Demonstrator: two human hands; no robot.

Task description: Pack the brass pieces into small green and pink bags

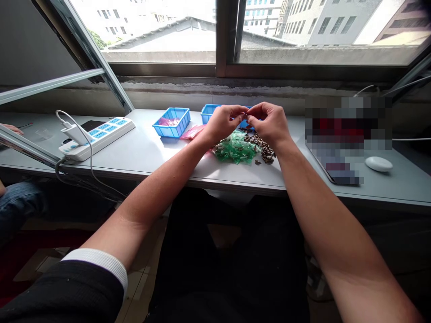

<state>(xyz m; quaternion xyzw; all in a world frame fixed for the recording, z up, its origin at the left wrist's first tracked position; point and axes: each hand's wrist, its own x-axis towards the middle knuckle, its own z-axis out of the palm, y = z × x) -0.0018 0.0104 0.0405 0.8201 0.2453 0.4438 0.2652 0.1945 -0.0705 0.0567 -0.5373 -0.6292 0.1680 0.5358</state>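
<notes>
My left hand (224,122) and my right hand (269,123) meet above the grey table (151,152), fingertips pinched together on a small item too tiny to name. Below them lies a heap of small green plastic bags (235,150) and, just to its right, a pile of small dark metal parts (264,150). Behind my hands stands a blue tray (208,112), mostly hidden by them. A second blue tray (171,122) with pink bags inside sits to the left, and a loose pink bag (192,132) lies beside it.
A white power strip (97,137) with a plugged-in charger and cable lies at the left. A white mouse (379,163) and a blurred-out device (343,139) sit at the right. Another person's hand (11,129) and knee show at the far left. A window runs behind the table.
</notes>
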